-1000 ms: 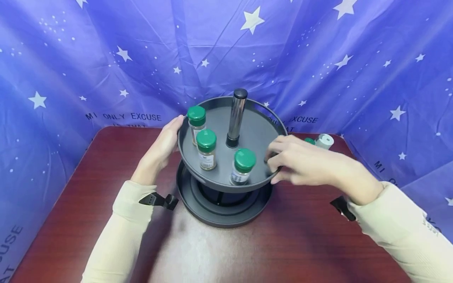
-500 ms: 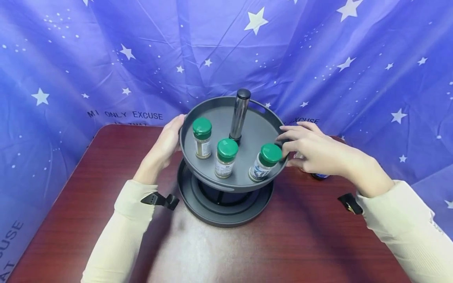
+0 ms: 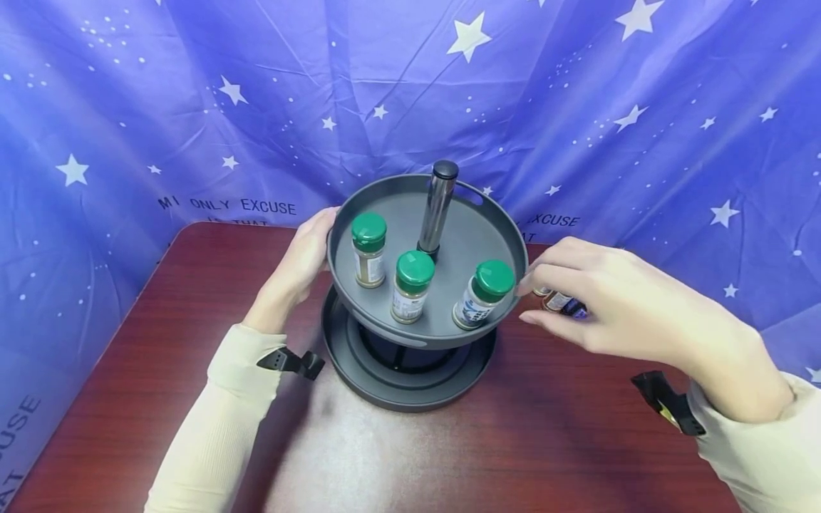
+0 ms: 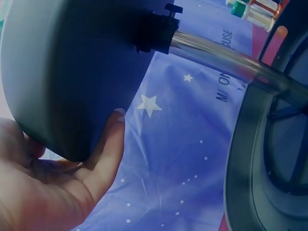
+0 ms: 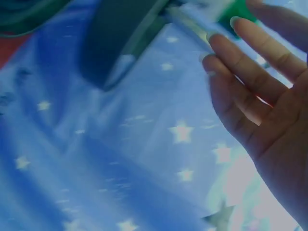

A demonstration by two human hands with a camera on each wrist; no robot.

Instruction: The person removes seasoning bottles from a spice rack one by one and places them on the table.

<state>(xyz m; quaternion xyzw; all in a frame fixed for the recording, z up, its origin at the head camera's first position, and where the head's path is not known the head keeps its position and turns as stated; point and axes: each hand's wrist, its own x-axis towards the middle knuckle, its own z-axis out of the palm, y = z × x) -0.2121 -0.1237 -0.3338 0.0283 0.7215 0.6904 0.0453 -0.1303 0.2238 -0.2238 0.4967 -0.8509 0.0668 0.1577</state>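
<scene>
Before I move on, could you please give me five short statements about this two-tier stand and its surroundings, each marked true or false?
1. Three green-capped jars stand on the upper tray. True.
2. The left hand lies flat on the table. False: it grips the edge of the upper tray.
3. The right hand is holding a green-capped jar. False: its fingers are relaxed beside the upper tray and hold nothing.
4. A shiny post rises above the upper tray. True.
5. The curtain behind is plain red. False: it is blue-violet with white stars.
</scene>
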